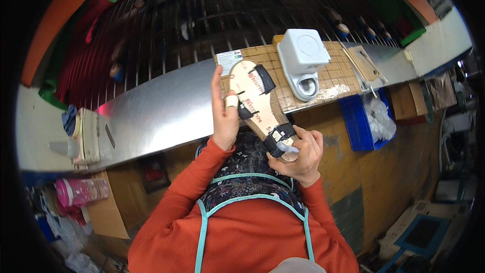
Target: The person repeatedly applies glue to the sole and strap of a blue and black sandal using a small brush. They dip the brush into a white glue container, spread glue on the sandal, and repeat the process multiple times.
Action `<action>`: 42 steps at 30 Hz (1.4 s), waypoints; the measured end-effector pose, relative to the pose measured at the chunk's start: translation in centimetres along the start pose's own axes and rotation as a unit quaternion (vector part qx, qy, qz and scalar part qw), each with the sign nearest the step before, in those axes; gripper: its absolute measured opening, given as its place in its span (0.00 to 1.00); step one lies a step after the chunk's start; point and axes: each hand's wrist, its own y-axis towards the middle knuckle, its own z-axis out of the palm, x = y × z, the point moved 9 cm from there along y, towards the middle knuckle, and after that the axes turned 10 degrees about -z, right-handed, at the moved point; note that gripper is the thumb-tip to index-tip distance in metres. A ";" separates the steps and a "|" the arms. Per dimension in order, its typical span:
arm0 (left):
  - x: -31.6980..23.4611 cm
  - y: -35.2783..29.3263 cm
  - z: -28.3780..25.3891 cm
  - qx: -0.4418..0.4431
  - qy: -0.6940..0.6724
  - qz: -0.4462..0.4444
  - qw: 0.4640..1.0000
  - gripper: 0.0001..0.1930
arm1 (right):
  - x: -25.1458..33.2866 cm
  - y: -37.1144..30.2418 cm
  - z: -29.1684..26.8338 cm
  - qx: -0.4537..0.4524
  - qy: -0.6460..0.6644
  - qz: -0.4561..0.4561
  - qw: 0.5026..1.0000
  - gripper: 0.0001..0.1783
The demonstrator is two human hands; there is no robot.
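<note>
Tilted in front of me over the bench edge is a sandal sole point(262, 107), pale and lasted with black straps point(263, 79) folded over its edges; red printing marks its surface. My left hand point(225, 121) grips its left side, with a whitish wrap round one finger and another finger stretched up along the edge. At the narrower lower end, my right hand point(304, 158) is closed on the sole near a black strap point(281, 132). A small pale, purplish piece point(287, 147) shows by the right fingers; I cannot tell what it is.
Ahead runs a metal ledge point(151, 114) below a rack of dark bars point(202, 30). A white plastic container point(304, 53) stands on a taped brown board point(341, 78). Right of it hangs a blue bin point(356, 129) with clear plastic. A pink jug point(76, 191) is lower left.
</note>
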 end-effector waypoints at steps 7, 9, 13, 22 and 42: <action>3.1 -4.5 2.5 0.271 -0.237 -0.204 0.910 0.70 | -2.1 -0.3 -1.5 -0.047 0.199 0.091 0.975 0.36; 6.5 -7.0 3.8 0.390 -0.246 -0.306 0.833 0.68 | -2.6 -1.2 0.4 0.020 0.256 0.124 0.958 0.38; 10.6 -9.2 2.2 0.344 -0.317 -0.359 0.808 0.61 | -7.5 -5.0 2.4 0.031 0.331 0.328 0.884 0.06; 2.8 -1.2 -1.3 0.298 -0.470 -0.106 0.824 0.68 | -17.3 -3.3 -0.7 0.086 -0.208 0.197 0.954 0.07; 1.7 1.9 -4.8 0.028 -0.357 -0.112 0.927 0.67 | -15.7 -1.9 0.1 0.134 -0.318 0.144 0.928 0.05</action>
